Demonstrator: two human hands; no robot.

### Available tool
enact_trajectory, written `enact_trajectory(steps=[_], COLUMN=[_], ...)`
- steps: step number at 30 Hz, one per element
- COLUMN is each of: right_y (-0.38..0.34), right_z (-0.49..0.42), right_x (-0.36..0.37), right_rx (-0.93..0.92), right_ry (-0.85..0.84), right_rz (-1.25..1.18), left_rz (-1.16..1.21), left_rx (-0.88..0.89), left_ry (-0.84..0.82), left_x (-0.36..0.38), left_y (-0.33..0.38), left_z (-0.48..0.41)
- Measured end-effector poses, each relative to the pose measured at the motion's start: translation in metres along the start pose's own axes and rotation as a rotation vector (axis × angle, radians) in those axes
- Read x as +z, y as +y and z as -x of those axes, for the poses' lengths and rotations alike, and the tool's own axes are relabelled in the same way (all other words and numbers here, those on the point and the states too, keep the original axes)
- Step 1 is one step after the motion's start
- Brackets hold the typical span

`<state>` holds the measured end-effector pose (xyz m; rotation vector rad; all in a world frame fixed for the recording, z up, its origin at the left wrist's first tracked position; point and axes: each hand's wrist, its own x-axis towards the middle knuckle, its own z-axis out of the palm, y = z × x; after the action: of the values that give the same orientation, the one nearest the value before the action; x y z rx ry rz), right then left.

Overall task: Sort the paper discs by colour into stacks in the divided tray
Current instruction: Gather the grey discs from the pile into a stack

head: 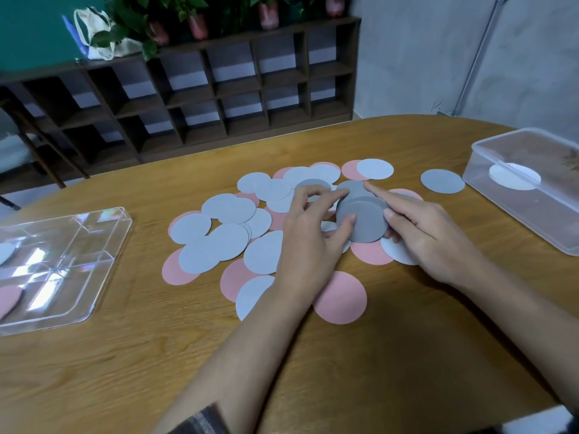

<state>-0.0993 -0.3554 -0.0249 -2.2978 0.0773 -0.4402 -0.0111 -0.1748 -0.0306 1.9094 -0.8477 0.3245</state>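
At the centre of the wood-grain table, a short stack of dark grey discs is being held on edge, tilted toward the camera, just above the loose pile. The stack is being pinched by the left hand, with the thumb pressed on the flat front face and the curled fingers reaching behind the upper rim. It is being gripped at the opposite side by the right hand, with the index finger laid straight along the top edge and the thumb set against the right rim. Under and around both hands, thin matte paper circles are being left scattered and overlapping: pale blue-grey discs and pink discs. A single grey disc is lying flat, apart from the pile, to the right. At the left, the clear, glossy divided tray is holding a pink disc in a near compartment and a pale disc in a farther one. At the right, a translucent rectangular plastic container is holding a white disc.
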Motion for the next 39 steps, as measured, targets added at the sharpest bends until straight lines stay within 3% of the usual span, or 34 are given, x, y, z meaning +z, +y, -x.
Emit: enact_trajectory(steps=[6,11,20,24,27,34,39], right_y=[-0.009,-0.014,-0.003,0.002,0.009,0.021,0.021], right_z=[0.003,0.002,-0.001,-0.004,-0.008,-0.012,-0.013], right_x=[-0.001,0.003,-0.002,-0.010,-0.013,-0.014,-0.013], right_rx=[0.012,-0.007,-0.106,-0.088,-0.042,0.061,0.068], right_ry=[-0.078,-0.131,0.026,0.157,0.256,0.324,0.310], right_rz=[-0.008,0.195,0.188,0.114,0.110,0.098,0.097], left_rz=[-0.012,-0.003,-0.120,-0.103,-0.250,-0.396,-0.408], left_rx=[0.027,0.015,0.117,0.078,0.045,-0.158,-0.163], left_ry=[0.002,0.012,-0.069,-0.110,-0.147,-0.291,-0.191], left_x=[-0.001,0.002,0.004,0.000,-0.001,0.010,0.010], left_y=[0.001,0.001,0.007,0.010,0.001,-0.024,-0.035], left_z=[0.001,-0.001,-0.003,-0.013,-0.027,-0.050,-0.048])
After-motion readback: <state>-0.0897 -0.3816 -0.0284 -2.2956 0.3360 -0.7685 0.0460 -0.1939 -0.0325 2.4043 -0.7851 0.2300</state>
